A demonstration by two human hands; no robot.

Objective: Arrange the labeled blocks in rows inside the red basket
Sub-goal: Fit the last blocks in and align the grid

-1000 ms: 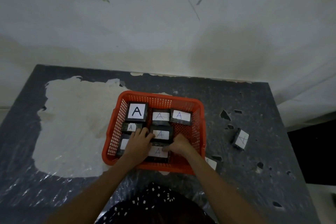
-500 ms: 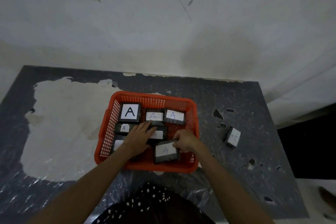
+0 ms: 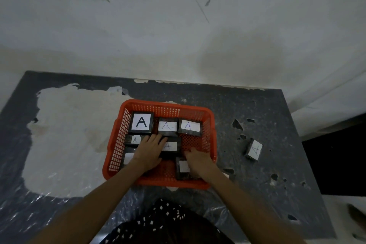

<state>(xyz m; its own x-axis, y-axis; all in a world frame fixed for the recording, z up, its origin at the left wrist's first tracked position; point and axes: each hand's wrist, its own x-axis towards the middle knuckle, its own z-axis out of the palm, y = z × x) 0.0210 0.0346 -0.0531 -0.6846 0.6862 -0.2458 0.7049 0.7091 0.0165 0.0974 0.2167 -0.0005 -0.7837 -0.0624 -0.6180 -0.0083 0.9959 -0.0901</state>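
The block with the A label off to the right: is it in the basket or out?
Out. The block lies on the table, clear of the red basket; neither hand touches it.

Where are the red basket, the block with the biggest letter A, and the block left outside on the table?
red basket (image 3: pixel 168 105): head view, far rim.
big-A block (image 3: pixel 141 122): head view, white label.
outside block (image 3: pixel 255 150): head view, white label.

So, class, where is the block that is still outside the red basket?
In the head view, the block lies on the table, right of the red basket, untouched by either hand.
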